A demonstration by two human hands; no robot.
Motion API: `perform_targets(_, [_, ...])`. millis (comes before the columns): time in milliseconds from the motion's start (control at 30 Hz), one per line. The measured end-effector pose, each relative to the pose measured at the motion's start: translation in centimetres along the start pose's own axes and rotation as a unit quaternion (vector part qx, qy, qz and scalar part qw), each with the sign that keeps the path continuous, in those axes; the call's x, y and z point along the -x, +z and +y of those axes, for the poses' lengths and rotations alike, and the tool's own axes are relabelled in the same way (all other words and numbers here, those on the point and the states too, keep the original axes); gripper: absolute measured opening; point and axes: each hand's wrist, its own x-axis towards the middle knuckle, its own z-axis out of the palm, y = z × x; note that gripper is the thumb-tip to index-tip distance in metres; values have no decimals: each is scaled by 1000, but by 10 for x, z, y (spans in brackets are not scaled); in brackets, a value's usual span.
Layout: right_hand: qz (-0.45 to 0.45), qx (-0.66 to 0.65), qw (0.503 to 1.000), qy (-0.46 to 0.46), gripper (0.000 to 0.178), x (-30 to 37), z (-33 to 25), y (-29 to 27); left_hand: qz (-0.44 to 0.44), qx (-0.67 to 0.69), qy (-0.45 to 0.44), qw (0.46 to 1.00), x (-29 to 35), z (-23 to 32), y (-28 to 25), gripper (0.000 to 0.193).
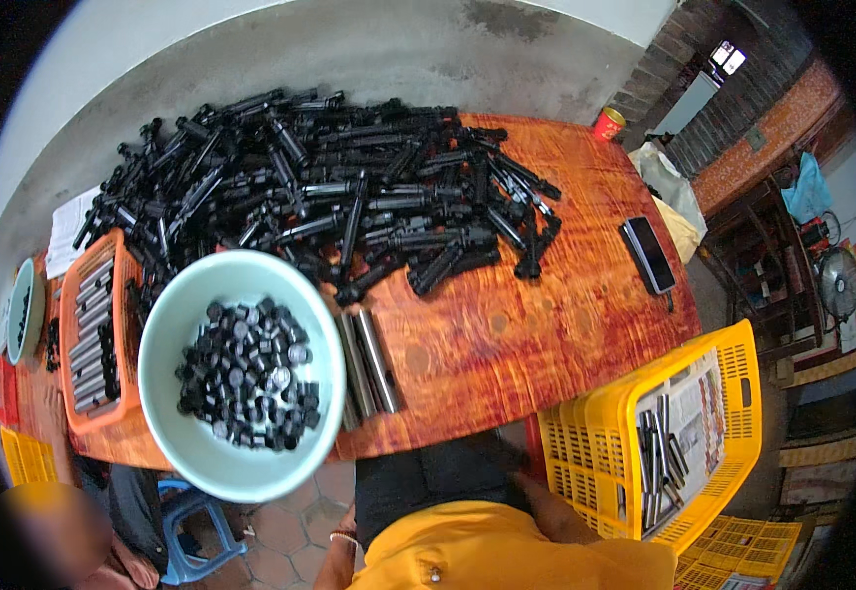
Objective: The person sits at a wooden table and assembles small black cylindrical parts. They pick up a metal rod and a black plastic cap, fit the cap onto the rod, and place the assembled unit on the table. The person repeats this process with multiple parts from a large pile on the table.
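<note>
My left hand (348, 518) hangs low beside my dark trousers, below the table edge, with a beaded bracelet at the wrist; its fingers are hidden. My right forearm (558, 513) reaches down between my lap and a yellow plastic crate (590, 447); the hand there is dark and blurred. Inside the crate, dark metal rods (659, 452) lie on newspaper. In front of me a pale blue-green basin (160, 393) holds many short black cylindrical pieces (251, 369). Close against its right side lie a few grey metal tubes (379, 364) on the wooden table (507, 344).
A large heap of black rod-like parts (349, 187) covers the table's back. An orange basket (128, 364) of metal tubes stands left of the basin. At right lie a phone (648, 256) and a red tin (608, 124). Another person (133, 511) sits lower left, near a blue stool (202, 541).
</note>
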Motion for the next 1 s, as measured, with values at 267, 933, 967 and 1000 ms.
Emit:
perform_targets(267, [-3, -12, 999, 45, 48, -15, -74, -18, 65, 9, -102, 993, -26, 85, 16, 43])
perform_targets(933, [-75, 47, 995, -42, 69, 29, -115, -12, 60, -31, -91, 994, -33, 85, -7, 39])
perform_targets(967, [-84, 61, 993, -57, 70, 29, -113, -15, 56, -37, -90, 994, -35, 86, -6, 39])
perform_targets(1000, [-89, 91, 989, -77, 71, 25, -106, -17, 55, -41, -87, 994, -34, 87, -2, 39])
